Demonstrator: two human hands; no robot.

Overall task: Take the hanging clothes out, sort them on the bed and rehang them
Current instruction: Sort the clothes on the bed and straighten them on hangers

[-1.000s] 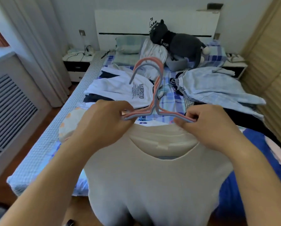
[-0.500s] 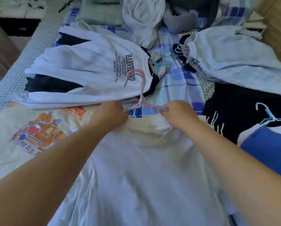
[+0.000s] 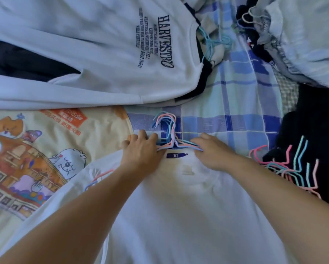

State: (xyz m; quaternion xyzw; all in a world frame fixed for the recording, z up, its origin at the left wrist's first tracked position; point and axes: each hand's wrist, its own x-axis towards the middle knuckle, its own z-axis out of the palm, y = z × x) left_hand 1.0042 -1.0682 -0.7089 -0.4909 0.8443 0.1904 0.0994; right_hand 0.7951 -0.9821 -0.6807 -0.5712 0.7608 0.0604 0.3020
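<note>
A cartoon-printed cream blanket (image 3: 36, 149) covers the left of the bed, its bright panel partly tucked under the pale T-shirt (image 3: 179, 216) that a person has laid flat, collar away from them. Above the blanket lies a white sweatshirt lettered "HARVESTPRO" (image 3: 102, 44), still on a light-blue hanger (image 3: 209, 42), apparently one sorted pile.

At the T-shirt's collar, the left hand (image 3: 140, 151) rests knuckles up on the left shoulder of a bundle of pink and blue hangers (image 3: 169, 134), fingers close together and bent over the wire; whether they truly pinch it cannot be told from this angle. The right hand (image 3: 211, 151) mirrors it on the opposite shoulder, fingers together and curled down onto the wire and cloth. The twin hold looks meant to keep the garment square while it settles, hooks pointing clear of the fabric onto the blue plaid sheet (image 3: 236, 111).

That plaid strip beyond the hooks is the only bare bedding nearby, a narrow lane between the sweatshirt's hem and the dark clothes at right. There, loose pink and teal hangers (image 3: 293, 168) lie fanned over a black garment (image 3: 312, 140), just beside the right forearm, likely to snag if the arm sweeps outward. A grey-blue heap (image 3: 303, 35) crowds the upper right corner.
</note>
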